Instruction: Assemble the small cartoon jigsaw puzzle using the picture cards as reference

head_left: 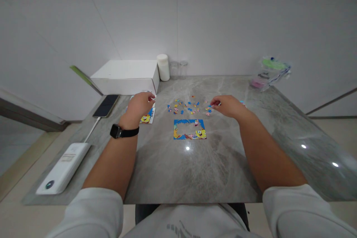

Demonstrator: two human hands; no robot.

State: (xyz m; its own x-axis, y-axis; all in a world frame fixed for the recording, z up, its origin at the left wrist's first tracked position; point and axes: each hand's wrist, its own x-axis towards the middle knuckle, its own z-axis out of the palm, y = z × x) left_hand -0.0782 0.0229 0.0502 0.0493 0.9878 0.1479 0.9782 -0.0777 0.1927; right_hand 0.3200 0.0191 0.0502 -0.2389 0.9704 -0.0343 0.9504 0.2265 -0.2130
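Note:
A partly assembled puzzle (201,134) lies in the middle of the table, its border joined around a bare grey centre. Behind it, loose puzzle pieces (190,109) are scattered. My right hand (225,105) is at the right end of these pieces, its fingertips pinched together close to a few of them; what they hold, if anything, is too small to tell. Over a printed card (147,118) on the left, my left hand (142,105) hovers or rests with curled fingers, thumb near the index finger. Whether it holds anything is unclear.
On the left are a phone (106,106), a white power bank (63,168) with a cable, and a white box (125,70). A white bottle (163,67) and two clear glasses (183,70) stand at the back. A plastic bag (269,74) lies at the back right.

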